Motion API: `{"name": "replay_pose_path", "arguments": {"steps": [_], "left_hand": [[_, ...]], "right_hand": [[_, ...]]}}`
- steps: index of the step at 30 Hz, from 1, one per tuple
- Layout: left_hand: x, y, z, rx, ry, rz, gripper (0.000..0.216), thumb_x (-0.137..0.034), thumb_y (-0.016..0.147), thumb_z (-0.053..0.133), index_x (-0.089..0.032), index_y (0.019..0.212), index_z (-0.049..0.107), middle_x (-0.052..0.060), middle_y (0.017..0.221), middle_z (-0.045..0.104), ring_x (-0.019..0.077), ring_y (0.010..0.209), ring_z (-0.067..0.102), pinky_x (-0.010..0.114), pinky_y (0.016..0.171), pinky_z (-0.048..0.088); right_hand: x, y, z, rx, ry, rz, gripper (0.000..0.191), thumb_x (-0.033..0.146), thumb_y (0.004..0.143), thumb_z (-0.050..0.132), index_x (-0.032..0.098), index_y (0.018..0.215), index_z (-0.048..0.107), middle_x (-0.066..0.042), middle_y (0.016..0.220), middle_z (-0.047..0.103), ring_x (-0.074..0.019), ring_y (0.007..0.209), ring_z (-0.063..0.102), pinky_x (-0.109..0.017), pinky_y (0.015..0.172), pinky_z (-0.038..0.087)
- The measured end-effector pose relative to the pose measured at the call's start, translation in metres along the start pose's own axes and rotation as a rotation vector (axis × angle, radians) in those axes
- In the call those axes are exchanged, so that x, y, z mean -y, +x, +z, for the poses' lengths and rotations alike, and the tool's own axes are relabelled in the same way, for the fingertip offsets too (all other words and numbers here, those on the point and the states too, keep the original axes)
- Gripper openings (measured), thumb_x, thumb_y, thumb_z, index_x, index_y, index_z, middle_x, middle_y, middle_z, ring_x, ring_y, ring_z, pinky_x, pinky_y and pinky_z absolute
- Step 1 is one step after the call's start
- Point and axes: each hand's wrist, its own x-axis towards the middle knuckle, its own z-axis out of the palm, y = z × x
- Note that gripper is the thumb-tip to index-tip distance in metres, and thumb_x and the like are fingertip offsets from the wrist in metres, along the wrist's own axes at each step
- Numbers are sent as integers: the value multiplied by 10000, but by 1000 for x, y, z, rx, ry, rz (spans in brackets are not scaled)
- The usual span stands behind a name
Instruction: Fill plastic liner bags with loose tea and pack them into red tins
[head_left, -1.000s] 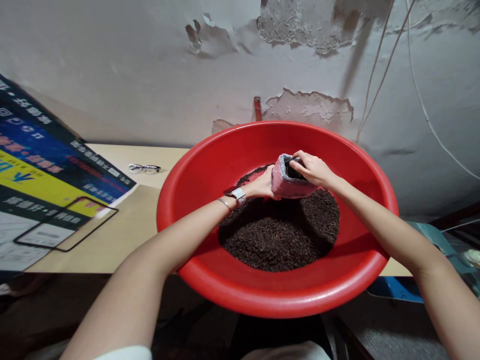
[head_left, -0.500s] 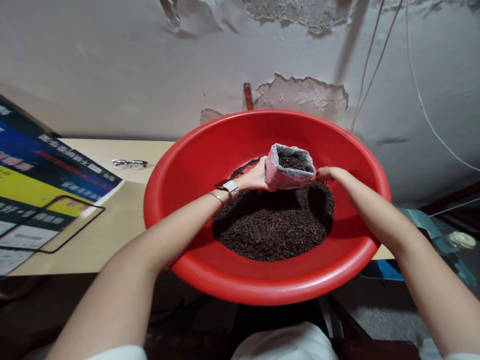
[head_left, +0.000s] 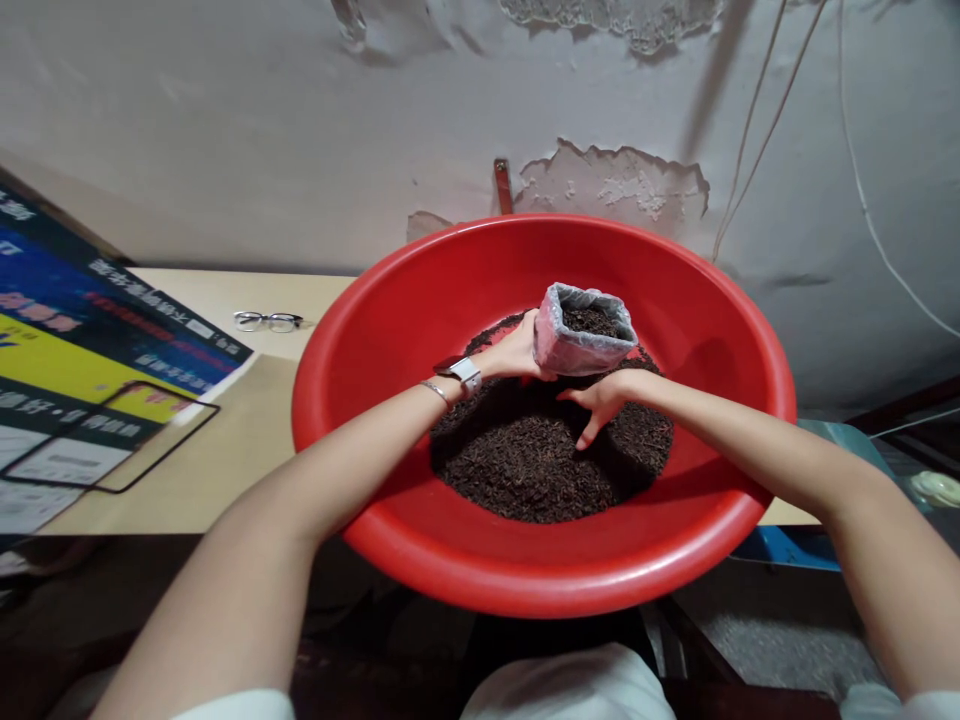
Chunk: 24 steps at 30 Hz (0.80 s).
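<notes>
My left hand (head_left: 520, 348) grips the left side of a small plastic-lined bag (head_left: 574, 350), holding it tilted above the basin. Dark loose-leaf tea or similar dried bits (head_left: 592, 319) partly fill the bag. Beneath it, a heap of the same dark bits (head_left: 525, 475) covers the bottom of a big red plastic basin (head_left: 540, 585). Just below the bag, my right hand (head_left: 606, 402) is over the heap with thumb and fingers spread, holding nothing I can see. Its fingertips are at or just above the heap; contact is unclear.
Eyeglasses (head_left: 267, 321) lie on the pale table (head_left: 300, 290) left of the basin. A printed board (head_left: 97, 370) with a black wire frame (head_left: 214, 440) stands at far left. Behind is a peeling wall (head_left: 300, 130) with hanging cords (head_left: 757, 130).
My right hand has moved from the bag's right side, down and left over the heap, and its fingers have spread. My left hand still holds the bag.
</notes>
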Motion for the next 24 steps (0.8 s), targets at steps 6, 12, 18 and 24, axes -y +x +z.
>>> {"name": "replay_pose_path", "arguments": {"steps": [6, 12, 18, 24], "left_hand": [[3, 0, -3, 126, 51, -14, 1193, -359, 372, 914, -154, 1386, 320, 189, 1420, 399, 425, 1340, 428, 572, 1157, 348], [4, -1, -3, 135, 48, -24, 1202, -347, 382, 911, -134, 1396, 301, 199, 1424, 382, 427, 1350, 407, 575, 1171, 318], [-4, -3, -5, 165, 57, -56, 1183, -371, 405, 902, -110, 1375, 276, 216, 1420, 369, 418, 1353, 394, 556, 1163, 329], [-5, -2, -6, 173, 73, -45, 1143, -381, 410, 892, -81, 1338, 296, 213, 1377, 388, 418, 1325, 410, 547, 1143, 352]], "right_hand": [[24, 10, 48, 66, 35, 65, 1661, 582, 320, 934, 112, 1601, -14, -318, 1614, -28, -521, 1469, 70, -613, 1161, 233], [41, 1, 39, -23, 30, 71, 1379, 365, 474, 946, 91, 1580, 170, -332, 1584, 175, -519, 1429, 256, -537, 1118, 368], [47, -8, 17, -2, -100, 63, 1002, 323, 677, 850, 67, 1505, 348, -265, 1426, 492, -380, 1257, 560, -390, 995, 498], [52, -15, -1, -42, -246, -102, 575, 336, 886, 661, 123, 1399, 512, -207, 1231, 642, -335, 1091, 657, -356, 848, 517]]}}
